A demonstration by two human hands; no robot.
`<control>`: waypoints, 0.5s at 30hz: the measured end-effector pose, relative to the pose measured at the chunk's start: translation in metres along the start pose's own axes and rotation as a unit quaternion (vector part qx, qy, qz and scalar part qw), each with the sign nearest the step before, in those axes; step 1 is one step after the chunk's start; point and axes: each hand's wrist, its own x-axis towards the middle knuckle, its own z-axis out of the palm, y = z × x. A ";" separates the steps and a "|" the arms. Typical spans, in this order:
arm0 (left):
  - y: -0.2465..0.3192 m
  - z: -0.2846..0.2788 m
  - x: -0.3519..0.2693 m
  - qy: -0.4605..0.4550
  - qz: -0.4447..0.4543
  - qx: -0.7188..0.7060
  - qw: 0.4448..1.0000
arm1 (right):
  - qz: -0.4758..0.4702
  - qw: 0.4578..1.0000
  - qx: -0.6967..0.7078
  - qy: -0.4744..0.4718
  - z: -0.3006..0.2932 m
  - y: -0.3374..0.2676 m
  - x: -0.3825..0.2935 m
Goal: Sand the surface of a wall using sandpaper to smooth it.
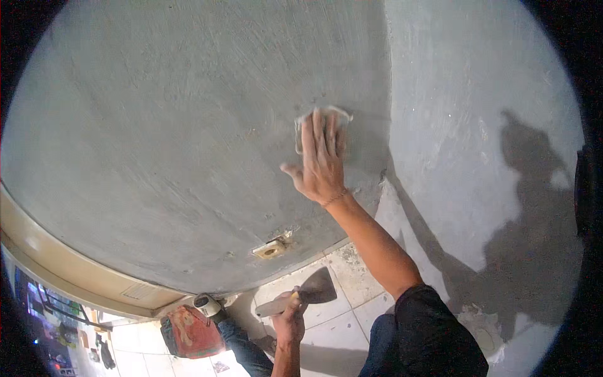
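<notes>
My right hand [322, 155] lies flat against the grey plastered wall [198, 122], fingers pointing up and thumb spread to the left. Under the fingers it presses a thin sheet [343, 141] with pale, curled edges, which looks like sandpaper; the hand hides most of it, and the fingers are slightly blurred. Lower down, my left hand [288, 315] grips a putty knife [319, 286] by its handle. The wide metal blade points up and to the right, above the tiled floor and apart from the wall.
A yellowed wall socket [269, 249] sits low on the wall amid rough plaster. On the right, an adjoining wall [438, 94] meets it at a corner and carries my shadow. A beige door frame [94, 268] bounds the lower left. A stained red bag [195, 332] rests on the white floor tiles [334, 330].
</notes>
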 end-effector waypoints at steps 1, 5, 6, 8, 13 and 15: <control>0.000 -0.003 -0.001 0.000 0.002 0.001 1.000 | 0.001 1.000 0.002 0.002 0.001 0.006 0.001; 0.004 -0.010 -0.004 -0.005 -0.005 0.034 0.999 | -0.005 0.999 0.005 0.051 -0.020 0.018 0.057; 0.006 -0.006 -0.002 0.019 0.003 0.027 0.999 | -0.006 0.996 0.010 0.087 -0.018 0.021 0.069; 0.011 -0.002 0.006 0.033 0.023 0.005 0.999 | -0.008 0.992 0.019 0.123 -0.013 0.020 0.059; 0.056 0.012 0.052 -0.067 0.177 0.011 0.982 | -0.014 0.997 -0.031 0.072 0.007 0.058 -0.032; 0.087 0.040 0.065 -0.061 0.231 -0.031 0.971 | -0.017 0.994 -0.014 0.104 0.008 0.058 -0.027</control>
